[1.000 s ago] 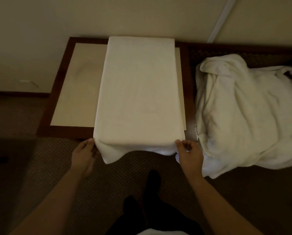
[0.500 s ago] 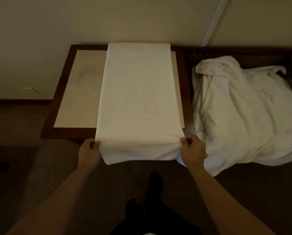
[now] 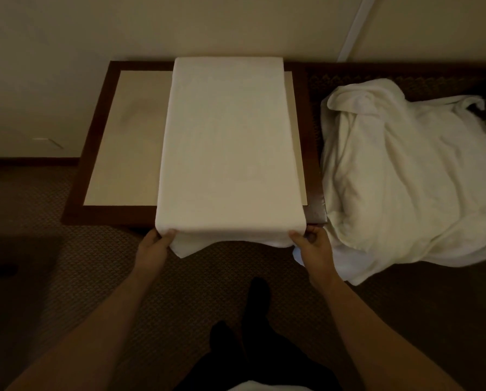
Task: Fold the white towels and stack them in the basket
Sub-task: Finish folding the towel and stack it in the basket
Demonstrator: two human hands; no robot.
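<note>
While the person stands on dark carpet with their legs visible at the bottom of the view, both bare forearms reach forward to a low wooden table. The left hand (image 3: 154,246) pinches the near left corner of a long white towel (image 3: 230,142), thumb on top and fingers curled beneath; the right hand (image 3: 312,245) pinches the near right corner the same way. A moment earlier the fingers only touched those corners; now they have closed on them, and the hanging end, which drooped evenly over the table edge, is gathered and lifted slightly. This suggests the next step is carrying the near end up and away to fold the towel in half. The towel lies flat and smooth along the table (image 3: 95,153), covering the right part of its pale inset top and reaching the far edge by the wall. To the right, a rumpled pile of white towels (image 3: 411,170) waits on a dark woven surface, unfolded. No basket can be clearly made out, so most of the task appears to remain.
</note>
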